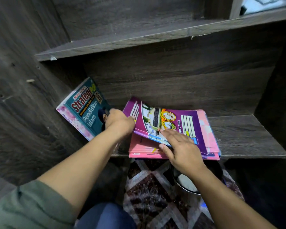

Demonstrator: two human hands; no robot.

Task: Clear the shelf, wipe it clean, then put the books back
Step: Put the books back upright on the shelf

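A stack of thin purple and pink notebooks (180,123) lies flat on the dark wooden shelf (248,138). My left hand (120,121) grips the left edge of the top purple notebooks and lifts that side. My right hand (180,146) lies on the stack's front edge, fingers straight across the purple cover and thumb against the pink books below. A teal textbook (86,111) leans tilted against the shelf's left wall, just left of my left hand.
Another shelf board (139,42) runs above. Below the shelf, a patterned rug (152,192) covers the floor, and a dark round container (186,182) sits under my right forearm. The right part of the shelf board is bare wood.
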